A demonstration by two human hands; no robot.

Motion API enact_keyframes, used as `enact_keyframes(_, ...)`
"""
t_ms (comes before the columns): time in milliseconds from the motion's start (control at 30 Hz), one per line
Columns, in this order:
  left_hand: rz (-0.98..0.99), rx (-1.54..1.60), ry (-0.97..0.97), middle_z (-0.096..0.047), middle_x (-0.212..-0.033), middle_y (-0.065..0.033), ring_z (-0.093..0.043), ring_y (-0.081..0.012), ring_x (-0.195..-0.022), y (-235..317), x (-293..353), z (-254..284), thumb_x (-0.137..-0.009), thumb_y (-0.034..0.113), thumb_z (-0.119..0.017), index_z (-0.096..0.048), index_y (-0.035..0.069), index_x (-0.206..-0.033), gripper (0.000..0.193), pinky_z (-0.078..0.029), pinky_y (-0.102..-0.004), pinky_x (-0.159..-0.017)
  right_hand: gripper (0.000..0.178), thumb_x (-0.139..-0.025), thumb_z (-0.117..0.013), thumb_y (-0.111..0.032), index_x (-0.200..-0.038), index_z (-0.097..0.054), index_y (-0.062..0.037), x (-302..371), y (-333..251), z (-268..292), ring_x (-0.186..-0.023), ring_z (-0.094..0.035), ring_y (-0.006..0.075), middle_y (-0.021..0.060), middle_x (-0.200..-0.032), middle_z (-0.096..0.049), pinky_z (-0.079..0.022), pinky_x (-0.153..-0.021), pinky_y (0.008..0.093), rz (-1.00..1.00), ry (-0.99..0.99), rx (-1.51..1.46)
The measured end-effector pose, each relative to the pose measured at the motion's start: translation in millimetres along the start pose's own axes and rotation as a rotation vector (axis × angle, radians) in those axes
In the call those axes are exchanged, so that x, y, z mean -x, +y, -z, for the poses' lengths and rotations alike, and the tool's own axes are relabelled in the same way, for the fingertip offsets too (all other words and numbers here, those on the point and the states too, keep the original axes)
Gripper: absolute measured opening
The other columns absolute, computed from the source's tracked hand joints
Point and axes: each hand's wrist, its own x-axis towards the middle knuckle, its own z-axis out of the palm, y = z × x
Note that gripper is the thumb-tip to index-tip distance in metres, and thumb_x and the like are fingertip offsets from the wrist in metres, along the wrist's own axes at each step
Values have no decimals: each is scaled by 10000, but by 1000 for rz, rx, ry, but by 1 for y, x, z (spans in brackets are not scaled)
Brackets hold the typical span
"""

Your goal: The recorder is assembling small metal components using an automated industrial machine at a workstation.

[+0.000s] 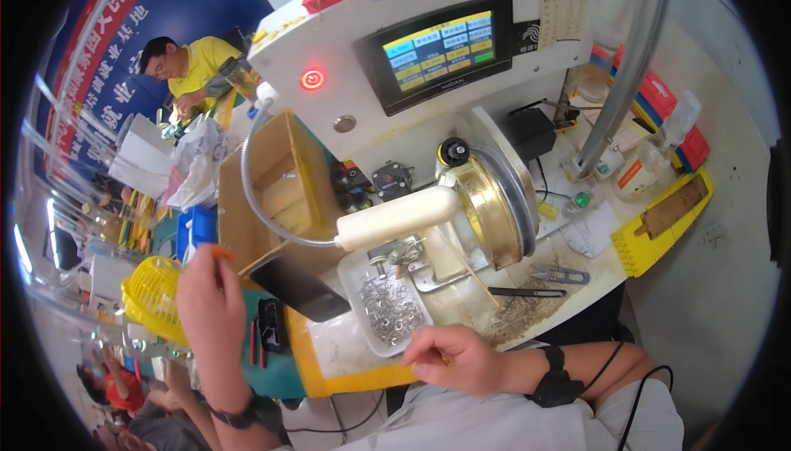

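Note:
My left hand [210, 299] is raised at the left beside a yellow plastic basket [155, 296]. Its fingers are curled, and a small orange piece [219, 252] shows at the fingertips; whether it is held or worn on a finger is unclear. Just in front of me, my right hand [455, 358] has thumb and fingers drawn together near the corner of a white tray [353, 270]. Anything between those fingers is too small or hidden to make out. Many small shiny metal pieces [387, 309] lie in the tray, beneath a metal fixture [404, 257] on the machine.
A white machine [329, 117] with a touch screen [441, 51], brass wheel [494, 212] and white tube [395, 219] stands ahead. Left of it is a cardboard box [255, 150]. Nippers [560, 274] and a black tool [527, 293] lie right. A person in yellow [198, 64] sits beyond.

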Motion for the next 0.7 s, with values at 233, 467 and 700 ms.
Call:
enact_keyframes(233,125,-244,9,-739,-987,-205,-706,-431,-930,-83,-60,-28,-974,194,-602,-690,82,-1020,150,-546,-531,-807,100,-1026,-657,-68,-1121,-682,-48,4,4,10,-733,-471,9,-55,-860,-566,-391,-662,206,-110,-145,114)
enact_keyframes(467,-160,-176,126,-767,-934,-118,-730,-350,-875,-65,-107,-67,-969,202,-629,-737,111,-1071,175,-515,-480,-857,132,-1072,-616,-82,-1185,-655,-28,9,6,13,-826,-521,4,-44,-960,-596,-438,-736,195,-186,-122,-36)
enact_keyframes(700,-132,-262,-74,-766,-983,-87,-688,-314,-1012,-45,-108,-57,-864,144,-737,-632,210,-1407,557,-461,-453,-948,144,-1081,-610,-101,-1200,-647,-29,8,-1,16,-874,-540,8,-38,-993,-607,-452,-778,197,-214,-119,-72)
